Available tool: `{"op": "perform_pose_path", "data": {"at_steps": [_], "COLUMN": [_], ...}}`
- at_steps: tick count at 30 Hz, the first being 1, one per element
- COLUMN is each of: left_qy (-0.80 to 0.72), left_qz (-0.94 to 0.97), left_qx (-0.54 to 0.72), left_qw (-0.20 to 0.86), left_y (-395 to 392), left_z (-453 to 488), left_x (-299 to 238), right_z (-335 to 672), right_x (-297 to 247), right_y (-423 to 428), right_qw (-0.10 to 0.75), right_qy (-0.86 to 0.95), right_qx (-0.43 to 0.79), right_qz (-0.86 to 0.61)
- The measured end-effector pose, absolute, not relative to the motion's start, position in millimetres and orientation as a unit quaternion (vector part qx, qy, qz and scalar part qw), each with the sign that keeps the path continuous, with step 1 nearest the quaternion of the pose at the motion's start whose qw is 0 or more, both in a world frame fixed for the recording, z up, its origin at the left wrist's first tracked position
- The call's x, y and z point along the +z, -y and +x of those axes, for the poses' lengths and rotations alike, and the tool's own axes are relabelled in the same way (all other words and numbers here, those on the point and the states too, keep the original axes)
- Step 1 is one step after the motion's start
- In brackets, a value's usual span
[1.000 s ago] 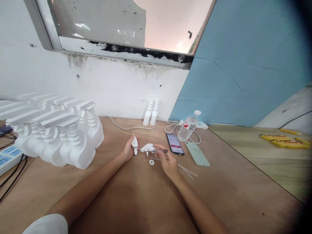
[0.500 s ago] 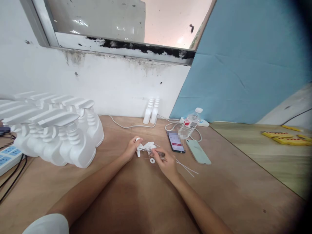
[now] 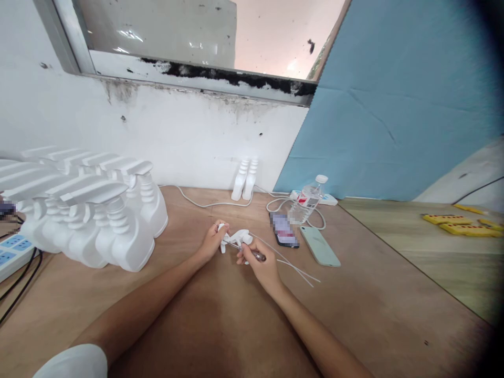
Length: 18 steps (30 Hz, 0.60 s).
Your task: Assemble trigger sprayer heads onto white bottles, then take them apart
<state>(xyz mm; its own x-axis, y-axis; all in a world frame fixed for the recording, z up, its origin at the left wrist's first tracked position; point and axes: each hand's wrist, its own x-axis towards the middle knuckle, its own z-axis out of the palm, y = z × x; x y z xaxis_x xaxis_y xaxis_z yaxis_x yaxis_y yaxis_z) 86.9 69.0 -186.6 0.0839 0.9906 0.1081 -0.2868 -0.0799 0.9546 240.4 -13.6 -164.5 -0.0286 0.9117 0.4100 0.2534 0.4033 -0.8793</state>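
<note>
Over the middle of the table, my left hand [image 3: 212, 242] is closed on a small white plastic part [image 3: 223, 234]. My right hand [image 3: 264, 266] grips a screwdriver [image 3: 259, 255] by its brownish handle. Its thin metal shaft points left, toward the part in my left hand; whether the tip touches it is too small to tell. Between the hands lies another rounded white plastic piece [image 3: 241, 235], partly behind my right fingers. A small white ring is mostly covered by my right hand. Thin white strands [image 3: 301, 271] run out to the right on the table.
Large white moulded parts with ribbed necks [image 3: 129, 247] stand packed at left, near a power strip [image 3: 16, 249]. Two slim white pieces [image 3: 244, 181] lean on the wall. Right of my hands are a dark phone [image 3: 284, 231], a pale green phone [image 3: 321, 247] and a water bottle [image 3: 307, 202].
My right hand has shifted slightly left and down with the screwdriver, now covering most of the white ring. My left hand stays almost in place.
</note>
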Motion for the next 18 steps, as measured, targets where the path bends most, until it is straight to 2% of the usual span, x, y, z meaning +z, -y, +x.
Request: {"op": "perform_pose_path", "data": {"at_steps": [12, 15, 18], "left_qy": [-0.361, -0.361, -0.360], "left_qz": [0.365, 0.360, 0.371], "left_qx": [0.585, 0.594, 0.594], "left_qw": [0.628, 0.623, 0.617], "left_y": [-70, -69, -66], "left_z": [87, 90, 93], "left_x": [-186, -187, -187], "right_z": [227, 227, 233], "right_x": [-176, -176, -179], "right_y": [18, 15, 12], "right_qw": [0.574, 0.562, 0.547], "right_qy": [0.637, 0.667, 0.725], "right_qx": [0.321, 0.264, 0.144], "right_qz": [-0.403, -0.411, -0.394]}}
